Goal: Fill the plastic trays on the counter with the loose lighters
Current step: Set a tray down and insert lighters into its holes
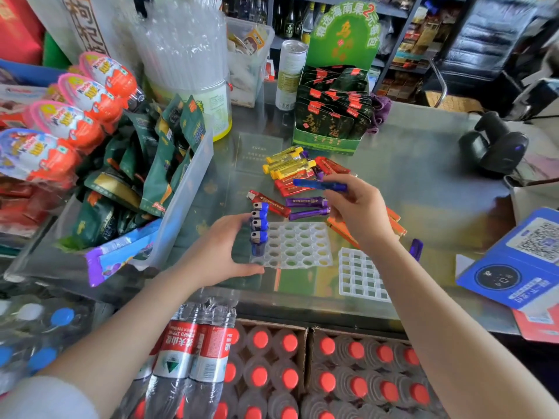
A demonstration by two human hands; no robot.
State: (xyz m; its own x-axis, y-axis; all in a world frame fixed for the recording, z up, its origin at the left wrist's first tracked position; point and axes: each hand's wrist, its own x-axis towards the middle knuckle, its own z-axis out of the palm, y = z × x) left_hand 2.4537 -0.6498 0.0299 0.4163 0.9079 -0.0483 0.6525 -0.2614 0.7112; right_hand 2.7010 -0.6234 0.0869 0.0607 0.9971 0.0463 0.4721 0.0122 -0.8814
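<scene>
A clear plastic tray (298,246) with round holes lies on the glass counter. Several blue lighters (259,226) stand upright along its left edge. My left hand (223,252) cups the tray's left side, thumb under its near corner and fingertips by the standing lighters. My right hand (360,213) hovers above the tray's far right and pinches a blue lighter (319,185) held level. Loose yellow lighters (287,164), red lighters (331,166), purple lighters (307,207) and orange lighters (394,222) lie in a heap behind the tray. A second tray (360,275) with square cells sits right of my forearm.
A clear bin of green snack packs (157,176) stands at the left. A green display box (329,122) is behind the heap. A black barcode scanner (496,146) sits far right, a blue QR stand (517,261) near right. Bottled water crates (302,373) lie below the counter edge.
</scene>
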